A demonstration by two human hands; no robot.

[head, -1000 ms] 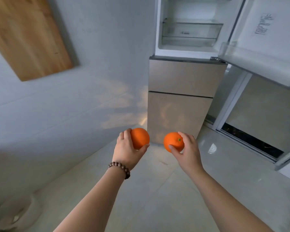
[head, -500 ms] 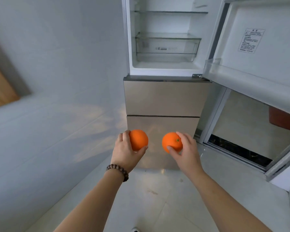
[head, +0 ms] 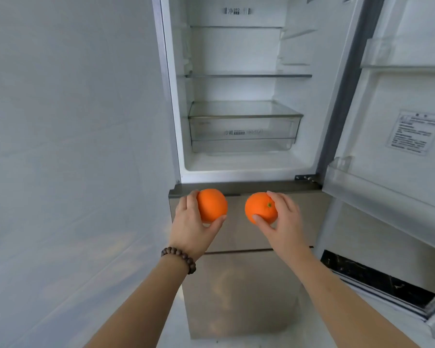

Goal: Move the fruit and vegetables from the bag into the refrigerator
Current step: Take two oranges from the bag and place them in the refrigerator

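Orange fruit, one per hand: my left hand (head: 190, 222) cups one orange (head: 212, 204); my right hand (head: 284, 222) pinches another (head: 260, 208). Firm, light, smooth-skinned, I judge. Refrigerator (head: 236, 167) open at 12 o'clock.

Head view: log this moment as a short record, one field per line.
left hand: left hand grips the left orange
right hand: right hand grips the right orange, its green stem end facing the camera
oranges: apart, level with each other, in front of the closed lower drawers
fridge: fridge top compartment open, door swung to the right
inside: glass shelf above a clear drawer; no food visible
bag: not in view
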